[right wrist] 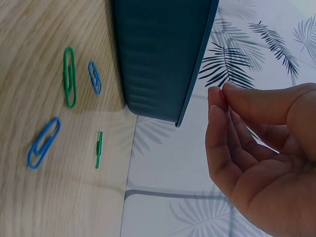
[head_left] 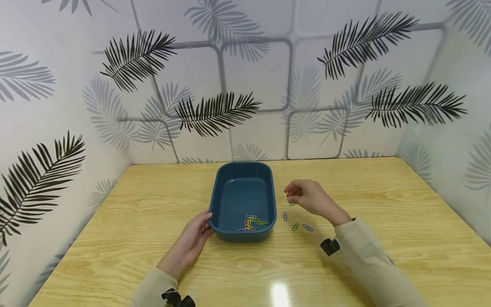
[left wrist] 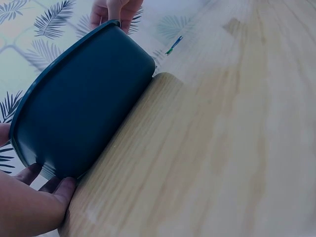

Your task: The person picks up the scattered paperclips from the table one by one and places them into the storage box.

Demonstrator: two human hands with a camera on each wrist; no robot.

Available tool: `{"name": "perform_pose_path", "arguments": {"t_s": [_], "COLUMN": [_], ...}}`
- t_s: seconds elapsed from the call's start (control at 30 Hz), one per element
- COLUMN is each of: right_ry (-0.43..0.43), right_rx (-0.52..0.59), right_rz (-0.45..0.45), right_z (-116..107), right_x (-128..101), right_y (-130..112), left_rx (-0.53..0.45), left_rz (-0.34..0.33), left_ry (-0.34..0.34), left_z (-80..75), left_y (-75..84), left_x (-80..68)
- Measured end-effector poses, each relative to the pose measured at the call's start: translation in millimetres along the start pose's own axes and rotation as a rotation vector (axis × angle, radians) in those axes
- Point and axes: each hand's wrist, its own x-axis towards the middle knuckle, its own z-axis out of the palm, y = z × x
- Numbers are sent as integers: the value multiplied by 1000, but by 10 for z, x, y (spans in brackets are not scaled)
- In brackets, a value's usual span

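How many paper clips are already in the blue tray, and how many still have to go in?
Several clips already lie in the tray; their exact number is hard to tell. The right hand is raised beside it, fingertips pinched, with something small at them. The left hand steadies the tray's corner. About four loose clips remain on the table.

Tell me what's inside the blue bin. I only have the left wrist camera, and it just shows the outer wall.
Observer: A small heap of coloured paper clips lies at the near end of the bin.
Operator: How many clips outside?
Observer: Four loose clips, two green and two blue, on the table right of the bin.
Operator: And the right hand?
Observer: The right hand hovers near them with its fingertips pinched together. I cannot tell whether it holds a clip.
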Motion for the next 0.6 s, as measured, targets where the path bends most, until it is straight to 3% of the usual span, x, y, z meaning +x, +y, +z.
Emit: {"name": "perform_pose_path", "arguments": {"t_s": [0.6], "right_ry": [9], "right_rx": [106], "right_rz": [-7], "right_z": [107], "right_x": [-57], "right_y": [-218], "left_rx": [-15], "left_rz": [4], "left_ry": [-1], "left_z": [0], "left_y": [6], "left_x": [10]}}
